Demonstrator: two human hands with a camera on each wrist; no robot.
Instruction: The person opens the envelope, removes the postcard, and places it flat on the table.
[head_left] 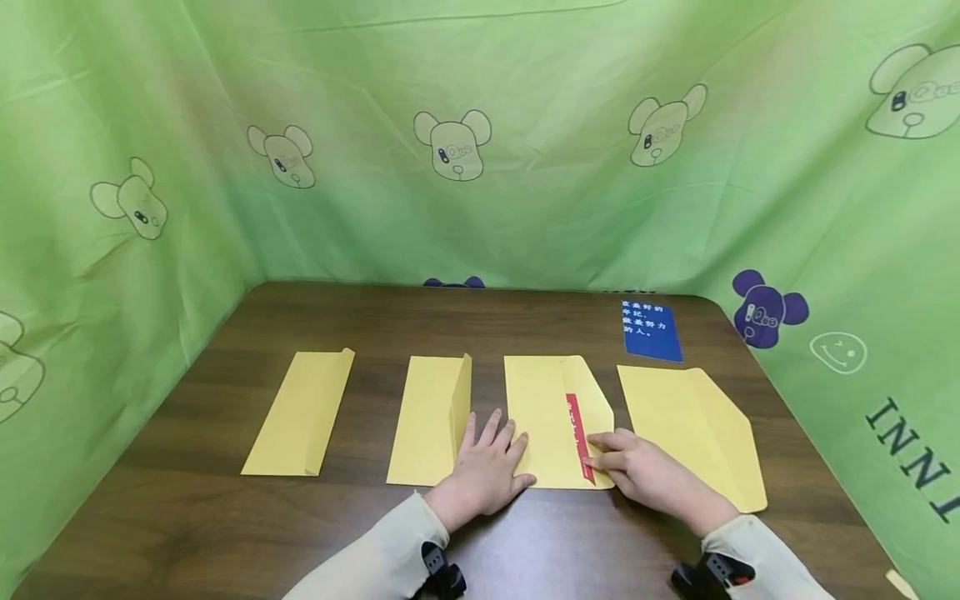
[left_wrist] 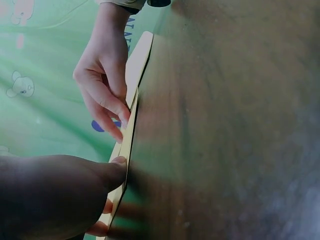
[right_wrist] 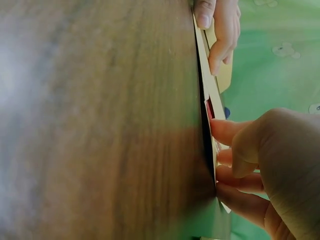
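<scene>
Five left fingers (head_left: 491, 427) spread | right fingers (head_left: 611, 440) touch red card (head_left: 576, 425), grip unclear | curtain (head_left: 525, 225): "INNI"

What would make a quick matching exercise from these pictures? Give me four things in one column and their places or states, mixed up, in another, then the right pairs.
Things
1. Blue card
2. Red strip
3. Left hand
4. Leftmost envelope

Places or states
A. Over the left edge of the third envelope from the left
B. Yellow and untouched
C. Just beyond the rightmost envelope
D. Running lengthwise near that third envelope's flap

Pairs: 1-C, 2-D, 3-A, 4-B
</scene>
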